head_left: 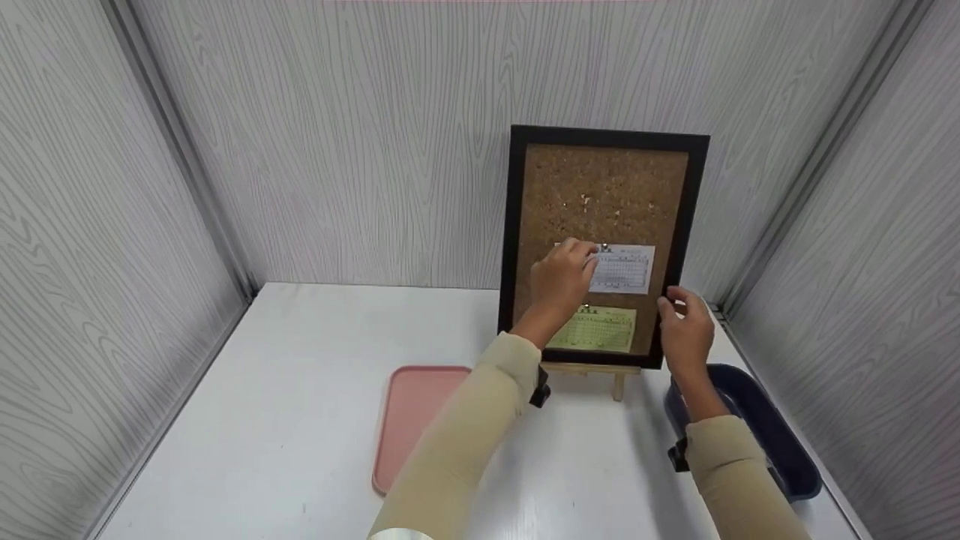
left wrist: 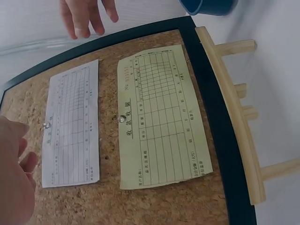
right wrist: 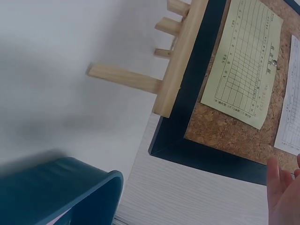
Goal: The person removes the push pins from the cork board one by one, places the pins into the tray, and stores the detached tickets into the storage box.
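Observation:
A corkboard (head_left: 600,180) in a black frame stands on a small wooden easel (head_left: 618,386). Pinned to it are a white printed slip (head_left: 626,270) and, below, a yellow-green printed slip (head_left: 600,330); in the left wrist view a clear pushpin (left wrist: 122,119) sits in the yellow one. My left hand (head_left: 561,276) is in front of the white slip, its bent fingers close to that slip's pushpin (left wrist: 46,125) but apart from it. Beside the frame's right edge is my right hand (head_left: 688,330), fingers loosely bent; whether it touches the frame I cannot tell.
A pink tray (head_left: 420,405) lies on the white table (head_left: 300,420), partly under my left forearm. At the right, a dark blue bin (head_left: 772,427) stands below my right forearm. Pale wood-grain panels (head_left: 360,150) enclose the back and sides.

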Demonstrator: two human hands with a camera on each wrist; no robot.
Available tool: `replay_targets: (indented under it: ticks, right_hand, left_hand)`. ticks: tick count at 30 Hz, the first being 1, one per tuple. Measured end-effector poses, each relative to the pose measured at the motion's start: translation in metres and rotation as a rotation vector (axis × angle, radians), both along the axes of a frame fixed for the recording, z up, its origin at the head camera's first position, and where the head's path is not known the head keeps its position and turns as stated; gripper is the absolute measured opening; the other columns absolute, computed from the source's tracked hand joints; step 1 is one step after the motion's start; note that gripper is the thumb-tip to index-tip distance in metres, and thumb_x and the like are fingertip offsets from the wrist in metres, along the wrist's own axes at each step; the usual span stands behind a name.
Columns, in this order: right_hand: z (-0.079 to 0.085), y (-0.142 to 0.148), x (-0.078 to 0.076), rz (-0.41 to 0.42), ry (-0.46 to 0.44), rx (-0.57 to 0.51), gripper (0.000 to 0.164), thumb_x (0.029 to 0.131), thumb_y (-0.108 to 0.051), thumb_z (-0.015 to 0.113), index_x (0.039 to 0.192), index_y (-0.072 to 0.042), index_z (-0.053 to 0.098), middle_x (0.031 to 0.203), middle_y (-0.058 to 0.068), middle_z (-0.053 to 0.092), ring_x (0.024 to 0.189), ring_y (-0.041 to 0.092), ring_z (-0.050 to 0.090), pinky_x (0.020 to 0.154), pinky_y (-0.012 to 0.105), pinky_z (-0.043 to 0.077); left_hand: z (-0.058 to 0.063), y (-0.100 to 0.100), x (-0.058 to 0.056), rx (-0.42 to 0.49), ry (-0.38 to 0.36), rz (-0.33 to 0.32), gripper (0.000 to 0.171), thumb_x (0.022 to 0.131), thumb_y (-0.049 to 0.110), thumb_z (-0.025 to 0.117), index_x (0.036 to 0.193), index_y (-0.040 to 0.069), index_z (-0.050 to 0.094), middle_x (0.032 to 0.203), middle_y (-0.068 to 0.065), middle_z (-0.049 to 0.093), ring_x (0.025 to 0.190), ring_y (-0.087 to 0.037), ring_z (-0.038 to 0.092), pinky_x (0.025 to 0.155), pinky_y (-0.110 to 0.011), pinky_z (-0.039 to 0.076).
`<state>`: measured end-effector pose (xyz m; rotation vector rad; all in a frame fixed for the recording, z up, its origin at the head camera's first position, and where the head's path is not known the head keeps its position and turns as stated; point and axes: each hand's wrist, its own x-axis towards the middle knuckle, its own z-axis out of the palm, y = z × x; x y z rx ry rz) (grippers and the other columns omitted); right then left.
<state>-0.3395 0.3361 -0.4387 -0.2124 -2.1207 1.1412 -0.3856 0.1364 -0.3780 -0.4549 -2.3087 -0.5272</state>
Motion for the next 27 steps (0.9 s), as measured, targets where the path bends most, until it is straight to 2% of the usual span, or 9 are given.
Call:
replay_targets:
  ticks: [5,8,17,21,27]
  right_hand:
    - [0.004,-0.006,-0.009,0.017,0.004,0.004,0.030,0.101,-0.015,0.061,0.127,-0.001,0.064,0.125,0.017,0.064,0.113,0.030,0.063,0.086,0.033,0.049]
    - [0.007,-0.010,-0.013,0.045,-0.002,-0.018,0.031,0.101,-0.015,0.061,0.128,-0.001,0.063,0.125,0.017,0.063,0.112,0.029,0.061,0.090,0.037,0.047]
    - [0.015,-0.016,-0.028,0.052,0.001,-0.049,0.031,0.101,-0.015,0.060,0.129,-0.001,0.063,0.125,0.017,0.061,0.114,0.029,0.058,0.096,0.040,0.046]
    - [0.015,-0.016,-0.032,0.044,-0.014,-0.062,0.031,0.100,-0.013,0.061,0.129,-0.002,0.063,0.124,0.016,0.061,0.112,0.026,0.057,0.095,0.037,0.044]
    - [0.017,-0.016,-0.037,0.062,-0.003,-0.108,0.031,0.100,-0.012,0.061,0.130,-0.002,0.062,0.124,0.016,0.060,0.109,0.023,0.056,0.092,0.030,0.042]
  left_hand:
    - [0.001,0.011,-0.009,-0.018,-0.006,0.032,0.019,0.099,0.037,0.065,0.115,0.030,0.071,0.110,0.012,0.068,0.086,-0.006,0.067,0.062,-0.026,0.054]
    - [-0.001,0.018,-0.012,-0.044,-0.044,0.052,0.020,0.100,0.038,0.063,0.117,0.031,0.070,0.113,0.012,0.067,0.091,-0.005,0.067,0.065,-0.026,0.055]
    - [-0.001,0.033,-0.020,-0.053,-0.073,0.108,0.022,0.100,0.039,0.062,0.119,0.030,0.068,0.113,0.011,0.065,0.097,-0.006,0.066,0.073,-0.028,0.056]
    - [-0.001,0.036,-0.024,-0.077,-0.091,0.140,0.025,0.101,0.040,0.061,0.122,0.029,0.067,0.117,0.010,0.065,0.098,-0.007,0.066,0.074,-0.029,0.057]
    - [0.005,0.038,-0.024,-0.101,-0.089,0.166,0.027,0.101,0.041,0.060,0.123,0.028,0.066,0.117,0.009,0.065,0.097,-0.007,0.066,0.074,-0.028,0.057]
